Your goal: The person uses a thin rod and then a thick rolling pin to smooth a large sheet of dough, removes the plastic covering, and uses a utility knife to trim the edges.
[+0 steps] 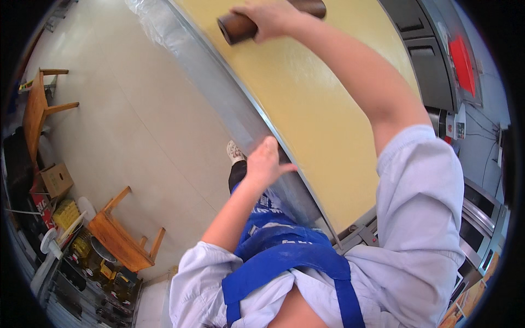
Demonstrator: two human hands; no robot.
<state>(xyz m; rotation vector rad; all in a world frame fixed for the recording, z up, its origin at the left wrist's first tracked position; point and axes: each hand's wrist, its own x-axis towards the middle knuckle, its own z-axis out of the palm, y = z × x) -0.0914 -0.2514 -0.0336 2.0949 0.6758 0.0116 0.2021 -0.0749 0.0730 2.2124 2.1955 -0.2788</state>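
Observation:
My right hand [270, 18] grips a dark brown wooden roller [238, 28] with a hollow end, seemingly a large rolling pin. It is over the far part of a long worktable, whose top is a smooth yellow surface [328, 143]. Whether that yellow layer is dough or a covering, I cannot tell. Beside the table's metal edge [262, 110], my left hand [265, 162] is slightly blurred, its thumb spread away from the fingers and nothing visible in it. Clear plastic film [164, 28] lies along the table's side at the far end.
Two wooden stools [119, 238] [37, 110] stand on the pale floor to the left. Near them are a cardboard box [56, 180] and several bottles of yellow oil [82, 246]. Dark-fronted cabinets [430, 74] line the table's right side, with metal oven-like units [478, 221] nearer me.

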